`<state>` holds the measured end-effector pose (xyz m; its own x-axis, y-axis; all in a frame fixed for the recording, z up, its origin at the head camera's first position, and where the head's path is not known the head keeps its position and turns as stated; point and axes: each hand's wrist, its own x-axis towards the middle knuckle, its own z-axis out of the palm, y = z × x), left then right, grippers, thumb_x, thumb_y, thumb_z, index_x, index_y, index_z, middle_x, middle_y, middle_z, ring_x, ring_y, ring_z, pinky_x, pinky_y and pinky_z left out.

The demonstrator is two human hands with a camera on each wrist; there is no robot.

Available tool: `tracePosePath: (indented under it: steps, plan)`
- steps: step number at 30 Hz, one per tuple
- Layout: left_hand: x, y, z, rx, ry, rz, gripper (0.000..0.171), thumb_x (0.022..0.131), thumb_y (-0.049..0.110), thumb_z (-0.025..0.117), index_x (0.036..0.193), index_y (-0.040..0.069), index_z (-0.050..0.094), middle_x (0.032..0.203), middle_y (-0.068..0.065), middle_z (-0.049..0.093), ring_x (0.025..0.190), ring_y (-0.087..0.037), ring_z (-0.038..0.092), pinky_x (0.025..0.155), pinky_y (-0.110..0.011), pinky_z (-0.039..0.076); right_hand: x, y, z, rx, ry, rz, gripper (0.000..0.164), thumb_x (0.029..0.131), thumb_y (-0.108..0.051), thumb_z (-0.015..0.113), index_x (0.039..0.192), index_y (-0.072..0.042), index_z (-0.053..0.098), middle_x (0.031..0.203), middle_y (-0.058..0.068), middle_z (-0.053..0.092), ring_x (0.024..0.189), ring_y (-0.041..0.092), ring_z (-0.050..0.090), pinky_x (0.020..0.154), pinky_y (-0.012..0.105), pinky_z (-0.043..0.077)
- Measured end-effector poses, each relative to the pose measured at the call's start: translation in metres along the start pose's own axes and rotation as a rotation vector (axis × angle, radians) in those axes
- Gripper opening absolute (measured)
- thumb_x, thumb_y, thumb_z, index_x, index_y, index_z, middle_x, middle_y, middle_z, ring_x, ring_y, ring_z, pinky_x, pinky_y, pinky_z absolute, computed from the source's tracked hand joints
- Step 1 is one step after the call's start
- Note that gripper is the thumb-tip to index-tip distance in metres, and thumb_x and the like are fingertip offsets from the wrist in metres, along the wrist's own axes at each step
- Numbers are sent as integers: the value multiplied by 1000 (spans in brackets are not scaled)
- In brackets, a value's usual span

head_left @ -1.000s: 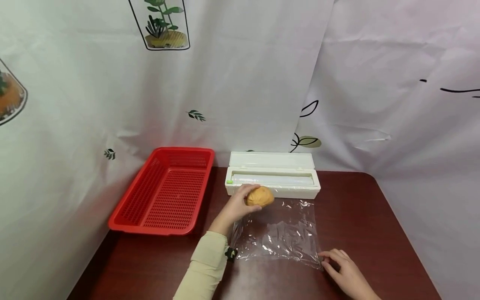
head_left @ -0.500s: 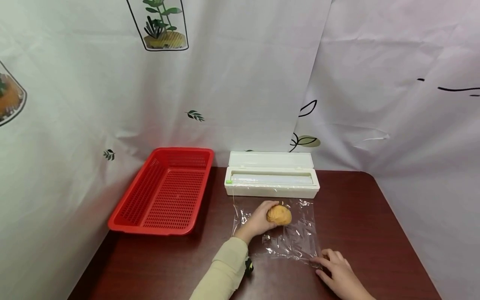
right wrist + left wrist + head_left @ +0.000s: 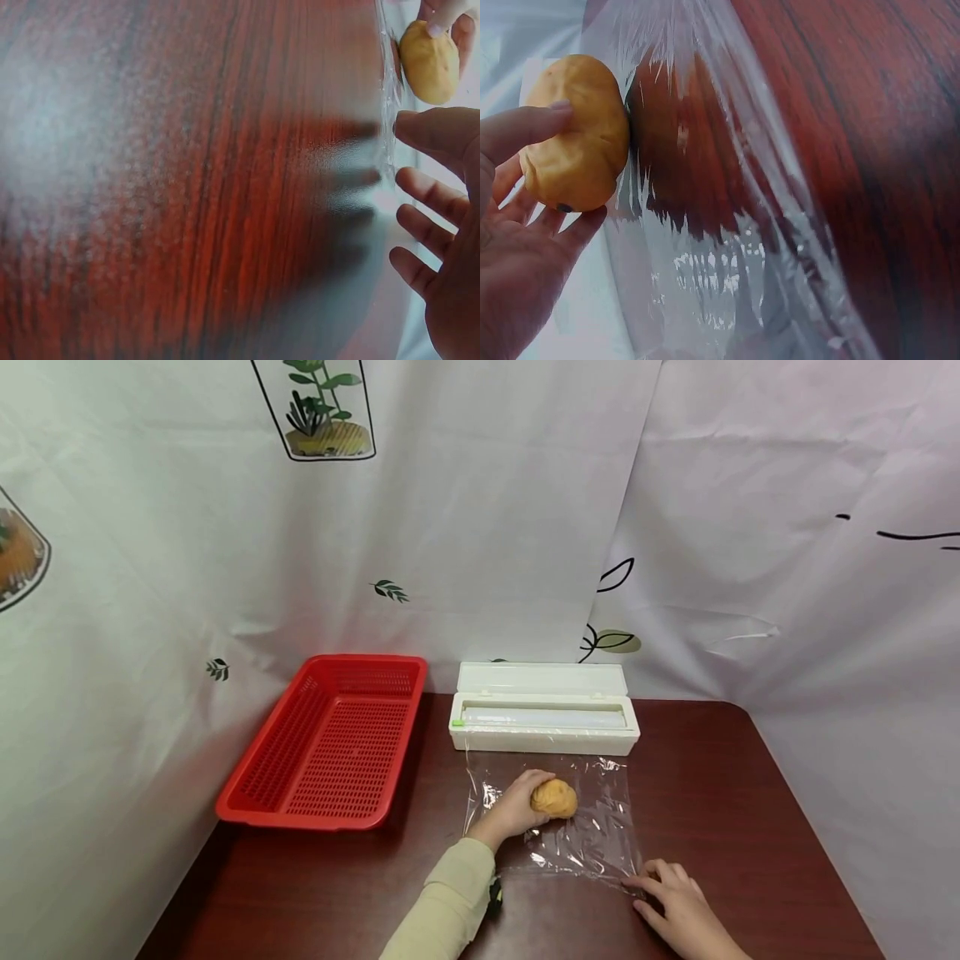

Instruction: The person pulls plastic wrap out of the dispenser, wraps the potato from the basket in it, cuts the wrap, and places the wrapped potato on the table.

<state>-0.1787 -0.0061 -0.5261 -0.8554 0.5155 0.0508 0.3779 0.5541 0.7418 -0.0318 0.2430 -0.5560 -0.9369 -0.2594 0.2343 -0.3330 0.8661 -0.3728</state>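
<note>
Resting right hand (image 3: 678,906) at near right corner of clear film (image 3: 592,843), with fingers spread, touching film edge. Pinching potato-like yellow lump (image 3: 556,799) between thumb and fingers of left hand (image 3: 517,807), over middle of film; leaving contact uncertain. Noting red basket (image 3: 296,820) standing at left on dark red counter (image 3: 720,810). Farther back, seeing open white box (image 3: 545,743) holding roll (image 3: 543,718), before patterned white sheet (image 3: 487,510).

Left grip (image 3: 516,810) is curled, right grip (image 3: 678,903) nearer, its fingers (image 3: 433,193) apart
</note>
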Motion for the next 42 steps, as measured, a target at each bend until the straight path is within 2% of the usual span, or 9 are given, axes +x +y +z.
tracePosePath:
  steps: [2,9,11,16,19,22,26,38,42]
  plan:
    - [-1,0,-1,4,-14,-11,69,66,-3,76,130,7,50,129,-8,49,116,-26,48,98,-38,37,0,0,1,-7,3,1,30,68,-15,80,95,-23,71,94,-12,47,88,16,46,71,40,38]
    - [0,0,-3,32,-53,34,72,64,-3,76,130,9,49,128,-10,50,114,-24,48,95,-35,39,-2,4,6,-28,100,-62,32,63,-15,82,91,-24,70,92,-13,48,86,15,47,69,38,39]
    - [-1,1,-4,36,-59,19,74,64,-1,76,131,10,48,130,-9,48,115,-24,46,95,-36,38,-2,4,6,-28,113,-72,32,63,-16,82,90,-25,70,92,-14,48,85,14,48,68,37,39]
    - [-1,4,-4,34,-43,-47,76,66,9,81,133,13,46,133,-8,43,120,-27,39,97,-44,37,-2,4,6,-16,121,-79,32,63,-15,82,91,-24,70,91,-15,48,85,12,47,67,36,39]
    - [-1,4,-4,61,-19,-72,75,66,16,82,132,15,46,127,-8,43,117,-27,39,94,-44,39,-1,3,5,-10,126,-89,32,63,-13,82,91,-23,71,90,-17,47,85,10,46,67,35,38]
    - [0,4,-5,88,-9,-55,71,68,17,82,130,14,48,122,-7,48,113,-24,43,94,-41,40,-1,3,5,-12,116,-92,31,63,-14,81,91,-23,71,90,-18,47,84,7,45,66,33,37]
    - [2,2,-6,69,-31,-9,66,69,14,80,127,12,49,119,-7,53,110,-22,47,96,-38,38,-1,4,5,-13,119,-96,31,63,-14,81,91,-23,71,90,-18,46,84,7,45,66,33,36]
    - [2,3,-5,73,-66,-29,74,64,12,82,130,13,48,122,-7,50,113,-24,44,94,-41,39,-1,4,6,11,154,-92,31,63,-11,82,90,-22,71,88,-19,47,83,7,46,66,33,37]
    - [0,3,-9,47,-42,-22,73,68,22,82,131,13,47,122,-8,49,112,-24,43,93,-41,39,5,4,-1,32,122,-59,27,66,-11,80,90,-20,70,86,-19,52,82,7,49,65,32,40]
